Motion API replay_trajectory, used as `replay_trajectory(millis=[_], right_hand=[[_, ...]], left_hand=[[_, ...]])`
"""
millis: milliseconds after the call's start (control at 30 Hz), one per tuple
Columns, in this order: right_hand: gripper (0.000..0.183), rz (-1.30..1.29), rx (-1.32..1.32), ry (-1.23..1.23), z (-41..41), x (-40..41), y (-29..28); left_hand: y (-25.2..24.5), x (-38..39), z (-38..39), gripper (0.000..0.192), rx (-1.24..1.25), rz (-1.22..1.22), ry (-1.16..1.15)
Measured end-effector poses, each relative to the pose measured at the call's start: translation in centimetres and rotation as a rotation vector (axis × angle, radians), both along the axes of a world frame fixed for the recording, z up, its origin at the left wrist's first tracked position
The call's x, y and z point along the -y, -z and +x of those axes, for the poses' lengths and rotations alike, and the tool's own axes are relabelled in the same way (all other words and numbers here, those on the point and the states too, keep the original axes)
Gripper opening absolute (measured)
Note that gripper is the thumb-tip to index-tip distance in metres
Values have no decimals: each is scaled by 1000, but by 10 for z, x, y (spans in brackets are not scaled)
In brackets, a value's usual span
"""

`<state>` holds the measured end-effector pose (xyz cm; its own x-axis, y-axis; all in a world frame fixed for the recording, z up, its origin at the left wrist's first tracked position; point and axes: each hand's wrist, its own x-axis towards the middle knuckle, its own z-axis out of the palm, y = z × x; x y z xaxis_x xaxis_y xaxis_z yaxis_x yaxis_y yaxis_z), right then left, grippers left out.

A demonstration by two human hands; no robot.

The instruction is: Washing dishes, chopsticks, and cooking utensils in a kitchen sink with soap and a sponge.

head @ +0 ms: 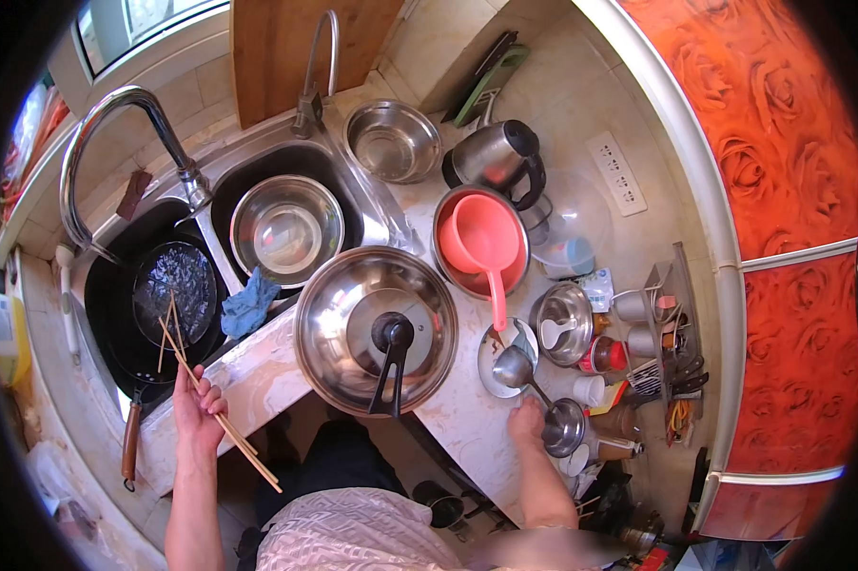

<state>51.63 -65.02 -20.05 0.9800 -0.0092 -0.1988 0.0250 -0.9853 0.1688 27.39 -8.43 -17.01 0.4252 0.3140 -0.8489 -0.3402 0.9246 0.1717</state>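
Several light wooden chopsticks are held in my left hand, their tips over the left sink basin. In that basin lies a black frying pan with a brown wooden handle, water in it. At the right, my right hand is at the lower rim of a white plate, beside a metal ladle that lies across it; its fingers are partly hidden, so its grip cannot be told. Between my hands a large steel lid with a black handle sits on the counter edge.
A steel bowl and a blue cloth are at the right basin. A pink dipper rests in a metal bowl, near an electric kettle. Steel bowls, a red-lidded jar and a knife rack stand by the wall.
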Motion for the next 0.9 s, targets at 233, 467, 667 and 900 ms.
replay_trajectory(millis=[233,467,667,900], right_hand=[[20,289,26,207,-70,-1,-19],[14,1032,126,325,-156,-133,-109],[17,1254,-405,-117,-174,-294,-138],[12,1424,-327,-182,-180,-299,-133]], left_hand=[[-36,5,16,34,78,150,106],[-78,45,44,31,167,474,519],[-134,114,93,32,-69,356,531],[-98,128,64,30,72,509,426]])
